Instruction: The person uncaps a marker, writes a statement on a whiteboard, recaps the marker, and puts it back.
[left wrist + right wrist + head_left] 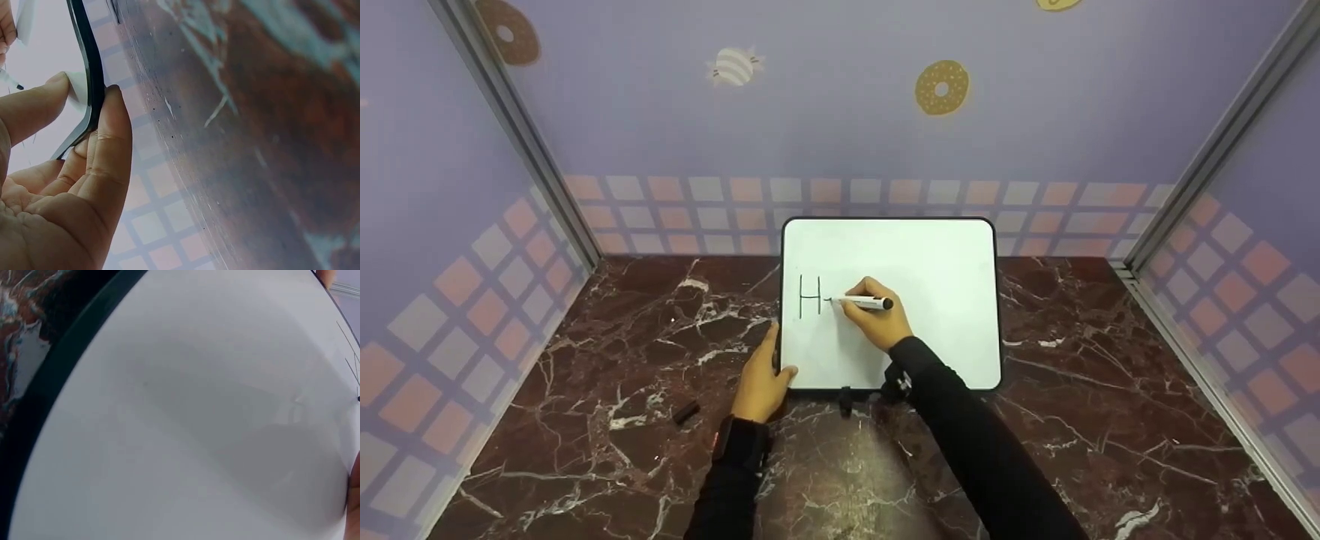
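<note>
Your right hand (877, 319) is curled in a writing grip, fingers bunched toward the left, wrist bent, forearm in a dark sleeve angling in from lower right. Your left hand (761, 382) lies extended forward, thumb (34, 109) and fingers (109, 152) pinching together.

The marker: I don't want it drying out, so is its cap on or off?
Off. The marker in the right hand has its tip on the whiteboard, and a small black cap lies on the table.
</note>
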Demonstrator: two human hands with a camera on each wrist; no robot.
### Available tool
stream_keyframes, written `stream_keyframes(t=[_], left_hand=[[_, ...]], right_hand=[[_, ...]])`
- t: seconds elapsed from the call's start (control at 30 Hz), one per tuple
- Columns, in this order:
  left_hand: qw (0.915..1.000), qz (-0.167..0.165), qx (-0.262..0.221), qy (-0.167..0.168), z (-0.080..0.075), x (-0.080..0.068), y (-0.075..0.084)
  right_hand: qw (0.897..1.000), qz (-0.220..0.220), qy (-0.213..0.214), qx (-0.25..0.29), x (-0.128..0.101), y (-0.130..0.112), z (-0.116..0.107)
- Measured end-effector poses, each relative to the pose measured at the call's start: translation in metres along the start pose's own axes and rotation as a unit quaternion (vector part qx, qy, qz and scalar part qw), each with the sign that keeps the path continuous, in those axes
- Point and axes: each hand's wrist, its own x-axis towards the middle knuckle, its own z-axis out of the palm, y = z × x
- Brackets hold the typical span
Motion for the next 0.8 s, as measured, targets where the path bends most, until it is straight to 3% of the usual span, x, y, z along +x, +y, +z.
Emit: stream_keyframes(t=[0.8], left_hand=[[0.9997, 0.011, 0.007, 0.019, 0.0015, -0.0003, 0.0009]], right_hand=[[1.000, 0.012, 0.002, 0.006, 0.0072, -0.0056, 0.0053]])
